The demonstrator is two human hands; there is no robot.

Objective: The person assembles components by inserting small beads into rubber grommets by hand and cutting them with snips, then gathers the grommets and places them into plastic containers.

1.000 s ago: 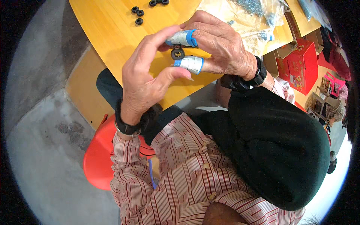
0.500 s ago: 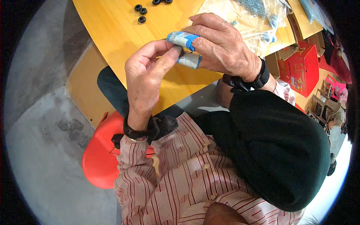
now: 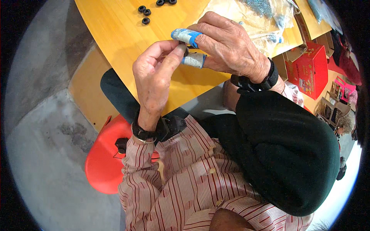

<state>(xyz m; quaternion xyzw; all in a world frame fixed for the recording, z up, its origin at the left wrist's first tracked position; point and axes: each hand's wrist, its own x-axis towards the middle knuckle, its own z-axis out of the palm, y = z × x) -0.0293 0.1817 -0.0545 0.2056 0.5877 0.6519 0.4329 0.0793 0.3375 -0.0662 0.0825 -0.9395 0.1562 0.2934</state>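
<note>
Nearest is a cream long-sleeved shirt with dark red stripes (image 3: 185, 154), and at its right a large dark green cloth shape (image 3: 285, 154). To the left stands a red moulded chair seat (image 3: 101, 165) with a small black object (image 3: 121, 144) on it. A black strap (image 3: 142, 133) circles the left wrist, and another black strap (image 3: 271, 75) the right.

Beyond them the two hands meet above the yellow wood-grain table (image 3: 115, 34), past its near corner. The left hand (image 3: 156, 73) pinches a small dark round piece (image 3: 186, 51) between thumb and index finger, its other fingers curled. The right hand (image 3: 235, 46) grips the same piece from the other side, between an index finger and a thumb in white-and-blue wrappings (image 3: 187, 36); its exact contact is partly covered.

Farther off, near the table's left edge, lie loose black rings (image 3: 145, 20), with more toward its far side. Toward the table's right edge spreads a clear plastic bag (image 3: 266, 40) with small blue-grey bits (image 3: 260, 7). Past that edge sits a bright red printed box (image 3: 312, 71).
</note>
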